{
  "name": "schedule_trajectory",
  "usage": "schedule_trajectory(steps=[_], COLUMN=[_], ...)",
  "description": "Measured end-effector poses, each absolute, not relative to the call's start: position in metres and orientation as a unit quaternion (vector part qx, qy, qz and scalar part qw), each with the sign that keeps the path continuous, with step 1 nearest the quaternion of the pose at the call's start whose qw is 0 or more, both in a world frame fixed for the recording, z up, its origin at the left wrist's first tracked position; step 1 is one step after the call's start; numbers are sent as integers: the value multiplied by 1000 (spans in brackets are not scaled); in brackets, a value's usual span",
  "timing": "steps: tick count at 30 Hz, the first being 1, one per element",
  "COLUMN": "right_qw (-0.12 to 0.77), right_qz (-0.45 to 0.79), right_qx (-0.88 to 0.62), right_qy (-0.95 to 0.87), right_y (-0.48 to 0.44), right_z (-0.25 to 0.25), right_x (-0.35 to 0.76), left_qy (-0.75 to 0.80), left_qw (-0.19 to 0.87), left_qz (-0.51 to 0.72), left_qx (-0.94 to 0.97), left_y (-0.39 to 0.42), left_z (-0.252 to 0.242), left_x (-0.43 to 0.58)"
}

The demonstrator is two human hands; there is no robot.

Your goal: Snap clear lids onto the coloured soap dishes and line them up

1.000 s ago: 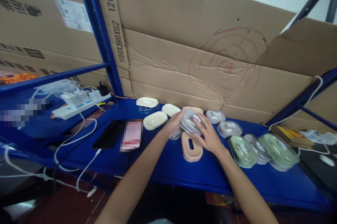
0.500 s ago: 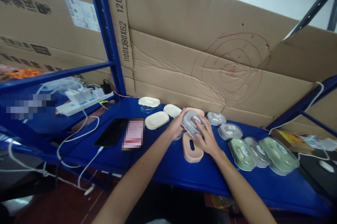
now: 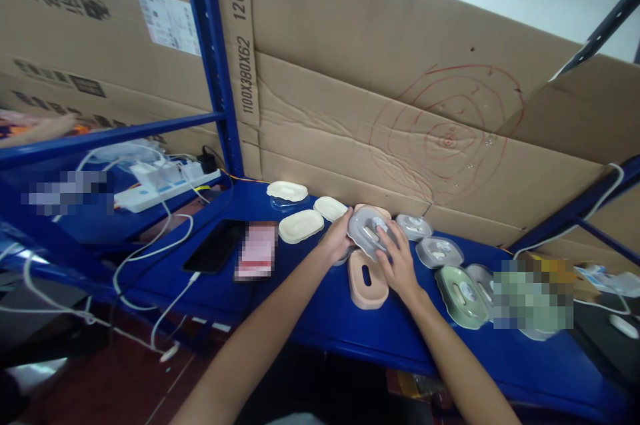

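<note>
Over the middle of the blue shelf, a grey oval soap box (image 3: 369, 228) with a clear lid and a round white sticker is tilted between my two hands. My left hand (image 3: 338, 237) grips its left edge, the thumb at the upper rim. The fingers of my right hand (image 3: 401, 264) rest on the lid beside the sticker and along its right side. Just below lies a pinkish-beige soap box part (image 3: 357, 282) with a dark oval slot. Behind the held box, another pinkish piece (image 3: 373, 210) is partly hidden. Cream oval dishes (image 3: 301, 226) lie left of my left hand.
Grey lidded boxes (image 3: 440, 252) and a green one (image 3: 461, 298) stand to the right; blurring covers more there. A black tablet (image 3: 213, 248), a phone (image 3: 256, 250), white cables and a power strip (image 3: 165, 190) are left. Another person's arm (image 3: 43, 130) shows far left.
The grey box has turned slightly, its sticker showing more, with my right fingers shifted on the lid. Another person's arm has come into view far left. The whole view has shifted slightly.
</note>
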State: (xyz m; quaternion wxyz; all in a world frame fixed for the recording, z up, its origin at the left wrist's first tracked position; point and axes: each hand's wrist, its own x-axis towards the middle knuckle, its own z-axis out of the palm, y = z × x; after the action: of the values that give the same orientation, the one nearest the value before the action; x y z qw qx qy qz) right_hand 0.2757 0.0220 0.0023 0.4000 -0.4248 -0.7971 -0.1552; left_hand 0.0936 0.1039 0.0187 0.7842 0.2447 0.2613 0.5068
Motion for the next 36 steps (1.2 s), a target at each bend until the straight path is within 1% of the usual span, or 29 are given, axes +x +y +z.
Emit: schedule_trajectory(steps=[5,8,16,18,26,31,33,36], right_qw=[380,378,430,431,353,340,327,298], right_qz=[-114,-110,-99,-94,-92,-105,-125,-154], right_qx=[-421,-425,-436,-443,-444,-458,-493,-583], right_qy=[-816,-815,-784,-780,-818,-815,-796,-740], right_y=[24,25,24,24,23,35,44,52], right_z=[5,8,5,5,11,18,22,26], right_x=[279,280,278,278,279,301,327,378], left_qy=[275,285,301,301,326,350,361,368], left_qw=[773,767,758,753,728,668,620,547], left_qz=[521,526,527,533,534,528,537,541], left_qx=[234,231,239,241,280,390,443,521], left_y=[106,107,104,104,111,107,102,95], left_z=[18,18,19,19,16,16,16,17], left_x=[93,93,96,96,92,92,93,94])
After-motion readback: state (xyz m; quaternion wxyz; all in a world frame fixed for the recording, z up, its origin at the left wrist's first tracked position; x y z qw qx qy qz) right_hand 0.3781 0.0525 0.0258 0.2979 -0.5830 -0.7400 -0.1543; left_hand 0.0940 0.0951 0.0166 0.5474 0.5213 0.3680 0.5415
